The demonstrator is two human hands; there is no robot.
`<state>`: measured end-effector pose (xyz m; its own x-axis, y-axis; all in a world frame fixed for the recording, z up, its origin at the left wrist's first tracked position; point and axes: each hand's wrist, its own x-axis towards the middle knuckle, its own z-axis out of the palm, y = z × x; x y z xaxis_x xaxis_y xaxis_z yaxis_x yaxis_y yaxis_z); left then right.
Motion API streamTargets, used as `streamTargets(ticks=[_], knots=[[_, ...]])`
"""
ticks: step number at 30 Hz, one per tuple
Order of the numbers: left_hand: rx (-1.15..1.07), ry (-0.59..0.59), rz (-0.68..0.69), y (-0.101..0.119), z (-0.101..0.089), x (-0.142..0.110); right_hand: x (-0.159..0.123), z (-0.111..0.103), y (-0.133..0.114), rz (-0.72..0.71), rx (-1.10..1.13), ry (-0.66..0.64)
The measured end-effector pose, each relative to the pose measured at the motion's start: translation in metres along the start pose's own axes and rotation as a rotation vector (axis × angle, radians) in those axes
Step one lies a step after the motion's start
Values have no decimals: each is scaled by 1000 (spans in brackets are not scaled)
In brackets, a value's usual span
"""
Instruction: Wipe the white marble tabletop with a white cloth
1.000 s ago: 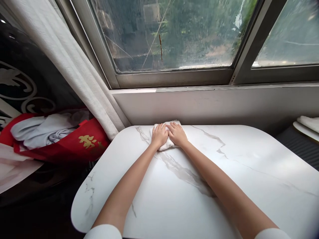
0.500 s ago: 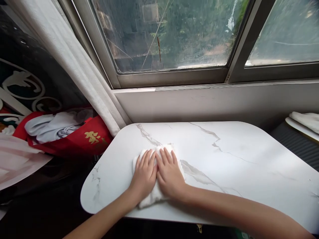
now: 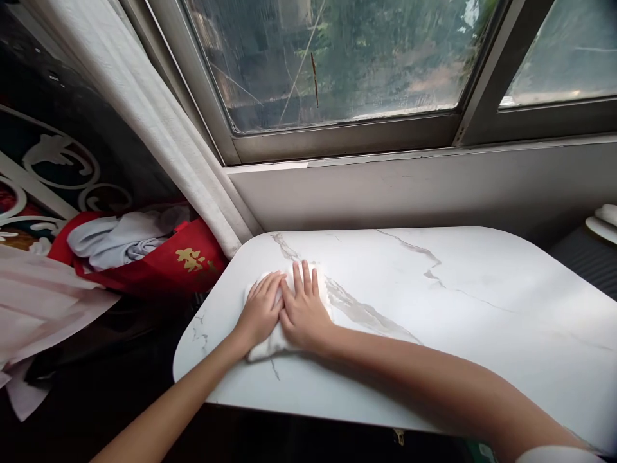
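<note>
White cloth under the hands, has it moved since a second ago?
Yes: judged against the fixed white table, the cloth has come away from the far edge toward the near edge, and shifted left.

No readable text, brand or number. Closest thing to a sign: gold mark printed on the side of the red bag, off to the left of the left grip. Looks like a character or emblem, strokes too blurred to make out. Smaller, fainter gold patch just beside it, on the side toward the grip; also unreadable, can't tell if it's part of the same print. Second candidate: green item, right of the right grip and nearer the viewer, cut off at the bottom edge. Pale marking on it, too small and dark to read.
</note>
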<state>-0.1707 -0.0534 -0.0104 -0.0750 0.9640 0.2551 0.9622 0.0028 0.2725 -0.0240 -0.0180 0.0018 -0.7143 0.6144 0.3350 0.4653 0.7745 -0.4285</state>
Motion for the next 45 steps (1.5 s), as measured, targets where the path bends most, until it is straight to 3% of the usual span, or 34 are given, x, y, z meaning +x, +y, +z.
streamTargets(ticks=[3, 7, 13, 18, 24, 28, 32, 40, 45], knots=[[-20, 15, -6, -15, 7, 44, 35, 7, 21, -12, -151, 116], [-75, -3, 1, -33, 15, 99, 78, 16, 48, 107, -249, 213], [-103, -17, 38, -58, 28, 164, 128, 25, 76, 289, -264, 173], [-89, 2, 81, -79, 33, 189, 157, 34, 81, 345, -257, 164], [-64, 24, 64, -96, 30, 191, 171, 43, 75, 314, -268, 186], [-62, 46, 32, -102, 24, 174, 166, 45, 63, 291, -242, 149], [-58, 77, -6, -110, 15, 137, 150, 49, 36, 251, -183, 62], [20, 115, -90, -102, -15, 12, 80, 51, -37, 93, -52, -8], [84, 130, -49, -88, -27, -73, 25, 38, -76, -10, 23, -159]])
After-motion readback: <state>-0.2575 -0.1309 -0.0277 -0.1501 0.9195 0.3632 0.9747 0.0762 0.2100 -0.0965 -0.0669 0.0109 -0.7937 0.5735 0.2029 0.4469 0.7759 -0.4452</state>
